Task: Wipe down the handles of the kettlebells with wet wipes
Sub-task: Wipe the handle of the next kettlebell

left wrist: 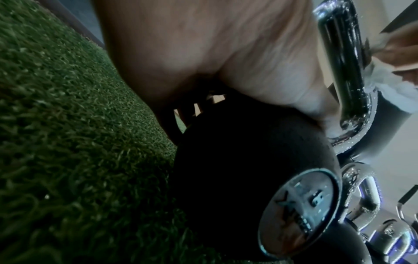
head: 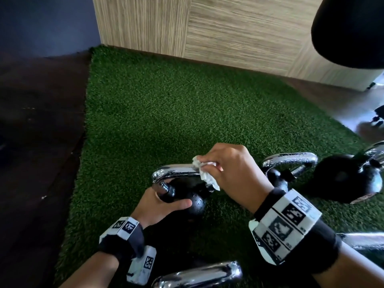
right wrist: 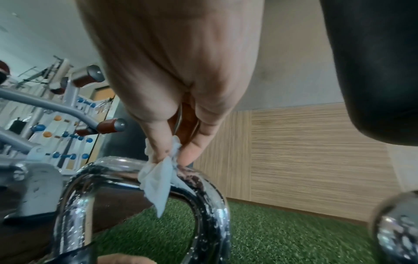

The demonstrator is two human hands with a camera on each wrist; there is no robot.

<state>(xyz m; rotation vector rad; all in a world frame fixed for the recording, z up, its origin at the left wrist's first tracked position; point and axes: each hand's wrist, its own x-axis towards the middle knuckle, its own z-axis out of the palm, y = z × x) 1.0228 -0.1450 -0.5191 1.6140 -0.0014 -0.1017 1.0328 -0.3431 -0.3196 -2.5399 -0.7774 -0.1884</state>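
Note:
A small black kettlebell (head: 193, 201) with a chrome handle (head: 174, 172) stands on green turf. My left hand (head: 164, 202) grips its black body just below the handle's left post, thumb across the front; the left wrist view shows the same body (left wrist: 237, 178) under my palm. My right hand (head: 226, 169) pinches a crumpled white wet wipe (head: 204, 173) against the right part of the handle's top bar. In the right wrist view the wipe (right wrist: 158, 178) drapes over the wet chrome handle (right wrist: 203, 196), held between thumb and fingers.
More kettlebells stand close by: one chrome handle (head: 291, 161) just right, a large black one (head: 349, 177) at far right, another handle (head: 197, 275) at the bottom. The turf (head: 166, 113) ends at a wood-panelled wall (head: 249, 28) and dark flooring (head: 37, 142) on the left.

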